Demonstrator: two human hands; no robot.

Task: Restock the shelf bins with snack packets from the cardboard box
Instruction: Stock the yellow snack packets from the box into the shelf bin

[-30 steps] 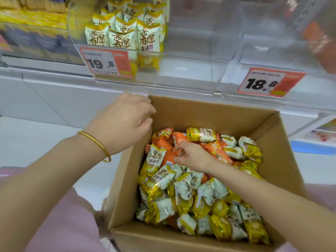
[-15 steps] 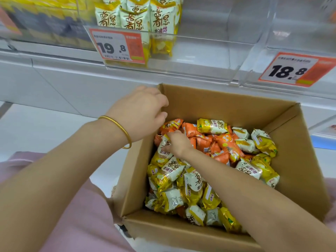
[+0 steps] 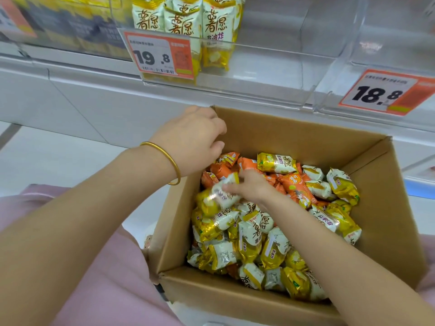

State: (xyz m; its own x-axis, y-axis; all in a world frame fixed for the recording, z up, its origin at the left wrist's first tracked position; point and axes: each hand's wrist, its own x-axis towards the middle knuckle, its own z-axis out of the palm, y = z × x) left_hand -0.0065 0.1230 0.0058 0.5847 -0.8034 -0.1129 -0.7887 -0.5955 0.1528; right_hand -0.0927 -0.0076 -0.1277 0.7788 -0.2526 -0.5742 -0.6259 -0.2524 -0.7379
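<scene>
An open cardboard box (image 3: 386,203) sits below the shelf, filled with several yellow-and-white and orange snack packets. My right hand (image 3: 251,187) is inside it at the far left and pinches a yellow-and-white packet (image 3: 219,196), which looks blurred. My left hand (image 3: 193,140), with a gold bangle on the wrist, grips the box's far left corner, fingers curled over the rim. Above stands a clear shelf bin (image 3: 270,64) holding several upright yellow-and-white packets (image 3: 186,22) on its left side.
A second clear bin (image 3: 388,50) with an 18.8 price tag (image 3: 381,92) stands at the right. A 19.8 tag (image 3: 162,56) hangs on the first bin. Pink clothing (image 3: 98,290) lies under the box at the left; white shelf base behind.
The view has shifted closer to the box. My right hand has moved left across the packets and taken hold of a yellow-and-white one. My left hand stays on the box corner.
</scene>
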